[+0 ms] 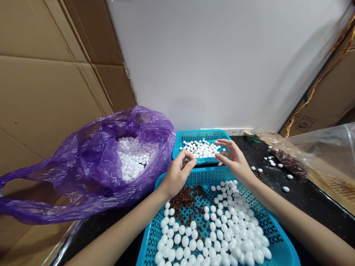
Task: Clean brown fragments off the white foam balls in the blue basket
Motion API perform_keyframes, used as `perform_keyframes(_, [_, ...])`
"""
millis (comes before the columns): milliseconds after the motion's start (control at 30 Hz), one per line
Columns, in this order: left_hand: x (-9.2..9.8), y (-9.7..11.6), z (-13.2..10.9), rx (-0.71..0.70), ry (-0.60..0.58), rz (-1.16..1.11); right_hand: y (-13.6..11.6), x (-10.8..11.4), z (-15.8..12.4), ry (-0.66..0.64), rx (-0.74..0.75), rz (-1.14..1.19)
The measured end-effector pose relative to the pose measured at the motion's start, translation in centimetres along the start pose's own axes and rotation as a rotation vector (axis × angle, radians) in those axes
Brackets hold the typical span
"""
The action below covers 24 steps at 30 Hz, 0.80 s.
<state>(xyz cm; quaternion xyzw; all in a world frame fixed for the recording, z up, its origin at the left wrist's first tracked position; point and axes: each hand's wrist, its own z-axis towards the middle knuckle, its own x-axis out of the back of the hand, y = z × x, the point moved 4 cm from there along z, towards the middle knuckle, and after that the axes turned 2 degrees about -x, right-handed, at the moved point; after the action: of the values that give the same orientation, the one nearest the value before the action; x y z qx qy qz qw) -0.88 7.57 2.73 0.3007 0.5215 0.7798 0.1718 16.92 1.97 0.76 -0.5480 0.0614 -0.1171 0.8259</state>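
Observation:
My left hand [179, 172] is over the far left side of the large blue basket [280, 236], thumb and forefinger pinched together; whatever they hold is too small to make out. Across from it, my right hand [233, 158] has its fingers apart with a gap to the thumb, near the right end of the small blue basket [178, 145]. Many white egg-shaped balls [219, 234] fill the near and right parts of the large basket. A heap of small dark brown bits [183, 197] lies below my left hand. More white balls [203, 149] are in the small basket.
A purple plastic bag [91, 162] full of white balls stands at the left, against cardboard [50, 81]. On the black tabletop [249, 147] at the right are loose white balls [286, 189] and a clear bag of brown bits [291, 162]. A white wall [210, 66] rises behind.

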Motion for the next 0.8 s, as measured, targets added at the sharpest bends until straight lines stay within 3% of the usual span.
perform_keyframes(100, [-0.5, 0.2, -0.2, -0.021, -0.081, 0.139, 0.0, -0.4, -0.2, -0.093, -0.014, -0.021])
perform_keyframes(200, [-1.4, -0.2, -0.7, -0.002, -0.279, 0.320, -0.5, -1.7, -0.8, -0.310, -0.038, -0.123])
perform_keyframes(367, [-2.1, -1.1, -1.8, 0.014, -0.590, 0.614, -1.1, -3.1, -2.0, -0.655, 0.082, -0.608])
perform_keyframes(533, [-1.9, -1.3, -2.0, 0.026, -0.635, 0.740, -0.5, -2.9, -2.3, -0.661, 0.113, -1.027])
perform_keyframes(800, [-1.8, -1.6, -1.9, 0.010, -0.618, 0.851, -0.6, -2.8, -2.4, -0.622, 0.168, -1.355])
